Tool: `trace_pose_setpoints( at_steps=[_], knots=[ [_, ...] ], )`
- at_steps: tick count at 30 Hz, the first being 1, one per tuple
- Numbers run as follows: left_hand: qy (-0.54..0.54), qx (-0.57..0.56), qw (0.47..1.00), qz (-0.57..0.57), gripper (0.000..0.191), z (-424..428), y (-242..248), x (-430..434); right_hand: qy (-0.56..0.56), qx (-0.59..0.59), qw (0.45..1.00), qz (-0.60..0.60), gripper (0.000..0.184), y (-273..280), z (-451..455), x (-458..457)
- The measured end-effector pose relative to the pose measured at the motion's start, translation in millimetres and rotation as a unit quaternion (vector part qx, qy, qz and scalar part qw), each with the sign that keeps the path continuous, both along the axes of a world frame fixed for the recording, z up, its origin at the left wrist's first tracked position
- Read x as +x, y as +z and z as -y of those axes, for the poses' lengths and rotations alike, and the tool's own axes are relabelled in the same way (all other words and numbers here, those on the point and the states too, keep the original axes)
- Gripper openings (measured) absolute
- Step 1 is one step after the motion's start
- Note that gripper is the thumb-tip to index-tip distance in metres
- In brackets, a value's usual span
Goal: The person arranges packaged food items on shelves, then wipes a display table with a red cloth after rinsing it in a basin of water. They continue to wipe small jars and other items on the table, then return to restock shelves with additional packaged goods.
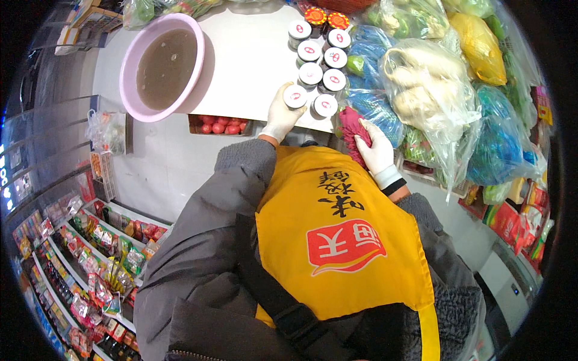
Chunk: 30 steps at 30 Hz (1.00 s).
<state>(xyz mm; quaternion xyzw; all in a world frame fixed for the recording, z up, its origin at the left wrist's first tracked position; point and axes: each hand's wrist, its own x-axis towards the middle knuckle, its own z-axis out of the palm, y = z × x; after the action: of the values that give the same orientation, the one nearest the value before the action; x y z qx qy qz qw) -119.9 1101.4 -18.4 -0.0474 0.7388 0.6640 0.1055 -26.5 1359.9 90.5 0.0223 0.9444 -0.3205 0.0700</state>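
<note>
My left hand, in a white glove, has its fingers around a white-lidded jar near the front edge of the white table. In my right hand, also gloved, is a bunched magenta chenille cloth, held beside the table's front edge. Several more jars with white lids stand upright in two rows beyond my left hand. Behind them are two jars with orange-and-red lids. The jars' sides are mostly hidden by their lids.
A pink basin of murky water stands on the table's left. Bagged vegetables crowd the right, some in blue bags. Below the table edge is a box of red tomato-like produce. Shelves of packaged goods line the lower left.
</note>
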Motion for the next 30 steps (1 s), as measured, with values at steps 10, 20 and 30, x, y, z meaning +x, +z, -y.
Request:
trace_pose_setpoints(
  at_steps=[10, 20, 30],
  knots=[
    [0.030, 0.046, 0.997, -0.060, 0.068, 30, 53, 22, -0.058, -0.249, 0.967, 0.010, 0.033, 42, 17, -25],
    [-0.051, 0.038, 0.968, -0.241, 0.060, 5, 137, 16, 0.239, -0.099, 0.964, -0.063, 0.061, 126, 81, -96],
    [-0.114, -0.257, 0.930, -0.237, 0.063, 24, 168, 26, 0.111, -0.263, 0.928, 0.239, 0.048, 78, 112, -148]
  ],
)
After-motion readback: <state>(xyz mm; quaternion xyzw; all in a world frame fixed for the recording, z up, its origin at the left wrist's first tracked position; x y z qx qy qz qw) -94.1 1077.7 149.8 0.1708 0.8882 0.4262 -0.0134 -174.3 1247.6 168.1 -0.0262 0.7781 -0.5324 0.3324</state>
